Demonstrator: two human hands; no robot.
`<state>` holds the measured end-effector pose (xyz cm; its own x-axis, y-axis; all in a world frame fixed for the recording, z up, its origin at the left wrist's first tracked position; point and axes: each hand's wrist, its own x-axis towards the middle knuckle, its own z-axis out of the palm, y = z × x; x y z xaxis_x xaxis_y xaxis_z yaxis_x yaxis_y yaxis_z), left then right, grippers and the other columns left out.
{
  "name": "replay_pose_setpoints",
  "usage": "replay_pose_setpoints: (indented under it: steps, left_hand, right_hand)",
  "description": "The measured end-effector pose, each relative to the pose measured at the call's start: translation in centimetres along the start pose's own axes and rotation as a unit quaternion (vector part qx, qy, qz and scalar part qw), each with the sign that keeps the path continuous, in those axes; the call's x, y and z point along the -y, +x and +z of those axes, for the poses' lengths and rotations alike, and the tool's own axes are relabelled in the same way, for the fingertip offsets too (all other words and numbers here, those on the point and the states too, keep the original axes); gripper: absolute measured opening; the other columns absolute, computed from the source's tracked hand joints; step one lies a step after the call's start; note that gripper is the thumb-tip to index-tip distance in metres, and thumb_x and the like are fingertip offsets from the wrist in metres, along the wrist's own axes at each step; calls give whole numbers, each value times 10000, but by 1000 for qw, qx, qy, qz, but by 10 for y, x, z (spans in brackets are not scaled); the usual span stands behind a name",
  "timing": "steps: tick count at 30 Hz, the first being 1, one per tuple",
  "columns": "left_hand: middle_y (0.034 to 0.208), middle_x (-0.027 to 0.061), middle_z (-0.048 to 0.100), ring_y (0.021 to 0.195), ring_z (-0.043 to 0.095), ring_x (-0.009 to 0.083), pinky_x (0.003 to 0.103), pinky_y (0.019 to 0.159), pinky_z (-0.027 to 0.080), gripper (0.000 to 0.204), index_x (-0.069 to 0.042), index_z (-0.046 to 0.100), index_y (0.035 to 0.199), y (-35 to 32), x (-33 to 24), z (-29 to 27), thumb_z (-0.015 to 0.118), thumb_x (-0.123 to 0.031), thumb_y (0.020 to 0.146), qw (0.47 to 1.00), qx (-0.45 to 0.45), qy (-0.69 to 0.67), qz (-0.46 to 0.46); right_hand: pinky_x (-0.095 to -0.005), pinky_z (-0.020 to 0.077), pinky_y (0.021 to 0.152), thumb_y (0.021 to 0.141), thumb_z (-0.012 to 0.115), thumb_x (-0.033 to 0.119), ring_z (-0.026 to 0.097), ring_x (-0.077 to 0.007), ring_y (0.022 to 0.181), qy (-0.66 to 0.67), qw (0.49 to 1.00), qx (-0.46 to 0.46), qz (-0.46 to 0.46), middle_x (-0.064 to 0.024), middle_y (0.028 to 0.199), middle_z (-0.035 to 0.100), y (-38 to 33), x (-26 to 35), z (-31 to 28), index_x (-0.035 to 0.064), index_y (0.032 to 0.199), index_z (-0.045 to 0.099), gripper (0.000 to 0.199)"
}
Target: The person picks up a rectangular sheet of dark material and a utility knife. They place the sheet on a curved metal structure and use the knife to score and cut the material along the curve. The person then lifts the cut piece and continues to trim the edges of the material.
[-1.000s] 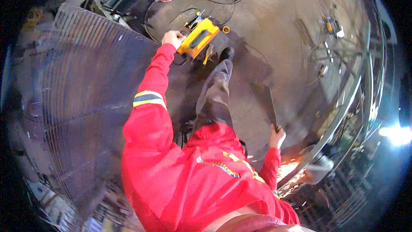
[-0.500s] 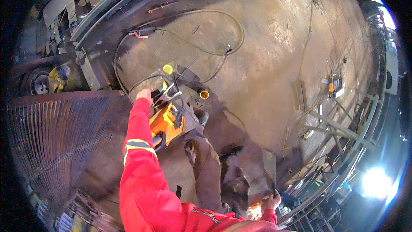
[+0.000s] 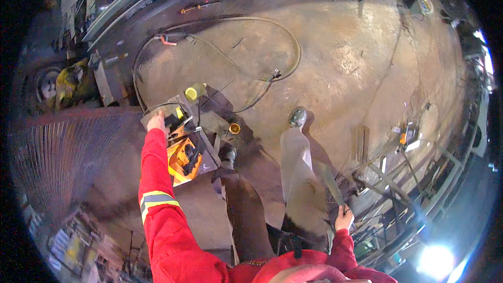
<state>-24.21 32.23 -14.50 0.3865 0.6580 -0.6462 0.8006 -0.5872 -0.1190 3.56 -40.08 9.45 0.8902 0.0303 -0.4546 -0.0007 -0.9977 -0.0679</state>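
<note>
My left hand (image 3: 157,121) reaches forward to the upper end of an orange and grey boxy machine (image 3: 184,160). Its fingers are curled beside dark cables and a handle-like part; what they grip is hidden. Low on the right, my right hand (image 3: 344,218) is closed round the near end of a long flat grey strip (image 3: 331,185), which points away from me. A yellow-topped round container (image 3: 192,93) stands just beyond the machine. To the machine's right is a small orange-yellow round piece, open at the top (image 3: 234,128).
A looped cable (image 3: 298,47) lies on the floor ahead, near a red-handled clamp (image 3: 167,41). A ribbed metal grating (image 3: 68,162) borders the left side. Metal frames (image 3: 403,188) crowd the right. My boot (image 3: 298,117) is on the floor ahead.
My right leg has come forward, and my right hand has moved forward and right with the strip. My left hand and the machine have shifted left in view. Bright sparks by my right side are gone.
</note>
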Motion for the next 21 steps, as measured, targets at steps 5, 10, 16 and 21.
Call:
replay_pose_setpoints:
  steps: [5, 10, 16, 21]
  left_hand:
    - [942, 198, 664, 876, 656, 358, 432, 776, 523, 576, -45, 531, 1113, -19, -41, -71, 756, -83, 583, 970, -115, -203, -71]
    - [736, 31, 580, 576, 588, 169, 326, 507, 492, 274, -50, 545, 966, -55, -104, -108, 589, 78, 727, 771, -167, -605, -109]
    - [703, 44, 560, 540, 559, 164, 307, 508, 486, 206, -21, 551, 957, -51, -245, -160, 529, 39, 761, 640, -98, -758, -72]
    - [815, 73, 639, 665, 612, 159, 287, 605, 513, 279, 34, 624, 1044, 1, -327, -197, 513, 27, 788, 570, -45, -819, -49]
  right_hand:
    - [-416, 460, 938, 894, 624, 162, 610, -356, 1057, 30, 999, -17, -16, -211, 1110, 655, 150, 28, -27, -4, 1092, 674, 263]
    - [-414, 423, 1011, 818, 630, 73, 551, -339, 1156, 24, 970, -62, -235, -177, 1221, 607, 304, 145, -64, 69, 1191, 644, 374]
    - [-398, 462, 926, 853, 630, 172, 597, -309, 1019, 5, 932, -100, -350, -131, 1020, 665, 410, 356, -112, 102, 1095, 674, 255]
    - [-401, 432, 993, 828, 632, 121, 530, -306, 1161, -24, 889, -140, -435, -124, 1170, 629, 457, 482, -125, 92, 1198, 639, 371]
